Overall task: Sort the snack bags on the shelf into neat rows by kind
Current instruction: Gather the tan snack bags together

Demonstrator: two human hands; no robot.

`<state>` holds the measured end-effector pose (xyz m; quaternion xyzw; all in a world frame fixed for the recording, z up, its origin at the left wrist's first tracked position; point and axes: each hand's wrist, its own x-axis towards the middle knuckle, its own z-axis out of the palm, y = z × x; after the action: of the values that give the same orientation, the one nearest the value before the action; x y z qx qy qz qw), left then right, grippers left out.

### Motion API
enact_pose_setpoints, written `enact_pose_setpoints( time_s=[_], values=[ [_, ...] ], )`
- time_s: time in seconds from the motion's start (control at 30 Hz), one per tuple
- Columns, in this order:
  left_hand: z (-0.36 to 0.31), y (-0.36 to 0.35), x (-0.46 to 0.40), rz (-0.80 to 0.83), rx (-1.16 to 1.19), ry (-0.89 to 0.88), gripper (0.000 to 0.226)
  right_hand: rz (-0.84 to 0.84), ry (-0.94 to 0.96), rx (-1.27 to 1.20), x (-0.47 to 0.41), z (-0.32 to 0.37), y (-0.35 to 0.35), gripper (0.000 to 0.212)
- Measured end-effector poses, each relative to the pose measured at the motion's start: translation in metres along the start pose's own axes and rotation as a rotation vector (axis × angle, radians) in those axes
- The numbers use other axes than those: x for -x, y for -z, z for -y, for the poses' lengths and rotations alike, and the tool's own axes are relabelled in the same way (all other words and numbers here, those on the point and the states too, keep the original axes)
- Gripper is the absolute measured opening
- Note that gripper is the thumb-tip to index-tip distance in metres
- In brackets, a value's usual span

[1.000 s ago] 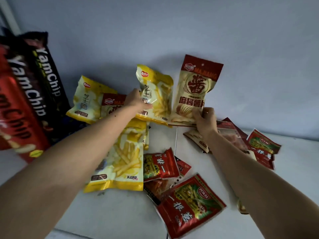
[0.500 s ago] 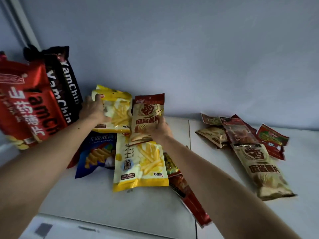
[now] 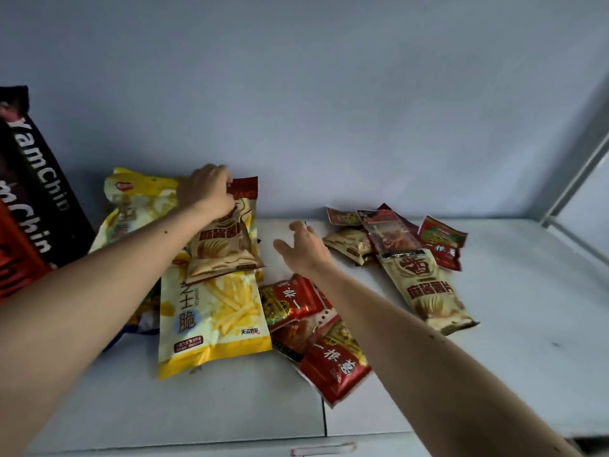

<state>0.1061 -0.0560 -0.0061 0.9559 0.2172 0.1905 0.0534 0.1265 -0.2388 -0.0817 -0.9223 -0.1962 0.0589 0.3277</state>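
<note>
My left hand (image 3: 207, 189) grips the red top edge of a beige sesame-chip bag (image 3: 227, 245) that stands against the back wall. Behind it leans a yellow fries bag (image 3: 138, 202). Another yellow fries bag (image 3: 211, 321) lies flat in front. My right hand (image 3: 304, 247) hovers with its fingers spread and holds nothing, just right of the beige bag. Small red snack bags (image 3: 333, 364) lie below that hand. A second beige sesame-chip bag (image 3: 425, 288) lies flat to the right.
Tall black and red YamChip bags (image 3: 36, 199) stand at the far left. A heap of small red and beige packets (image 3: 389, 235) sits at the back right. The white shelf (image 3: 527, 308) has a seam down its middle and a metal upright (image 3: 580, 173) at the right.
My right hand has let go of the beige bag and moved right with its fingers spread. My left hand has shifted from the yellow bag to the beige bag's top.
</note>
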Motion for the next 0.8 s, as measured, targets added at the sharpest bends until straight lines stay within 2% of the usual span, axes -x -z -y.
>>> enact_pose_setpoints(
  time_s=[0.1,0.2,0.33,0.4,0.53,0.7,0.8],
  values=[
    [-0.048,-0.025,0.005,0.103,0.061,-0.074,0.034,-0.112,-0.065,0.238,0.005,-0.05,0.032,0.06],
    [-0.093,-0.059,0.007,0.262,0.106,-0.109,0.035,-0.173,-0.164,0.376,0.014,-0.103,0.06,0.081],
    [-0.153,-0.101,0.017,0.41,0.142,-0.1,0.045,-0.084,-0.346,0.428,0.029,-0.157,0.086,0.117],
    [-0.174,-0.122,0.019,0.486,0.181,-0.075,0.053,-0.021,-0.401,0.433,0.033,-0.176,0.089,0.125],
    [-0.197,-0.162,0.014,0.598,0.24,0.03,0.07,0.026,-0.446,0.349,0.033,-0.198,0.092,0.119],
    [-0.205,-0.179,0.004,0.587,0.161,0.194,0.108,0.038,-0.418,0.224,0.028,-0.208,0.104,0.105],
    [-0.201,-0.183,-0.008,0.6,0.293,0.249,0.123,0.021,-0.42,0.085,0.025,-0.212,0.112,0.097]
  ],
)
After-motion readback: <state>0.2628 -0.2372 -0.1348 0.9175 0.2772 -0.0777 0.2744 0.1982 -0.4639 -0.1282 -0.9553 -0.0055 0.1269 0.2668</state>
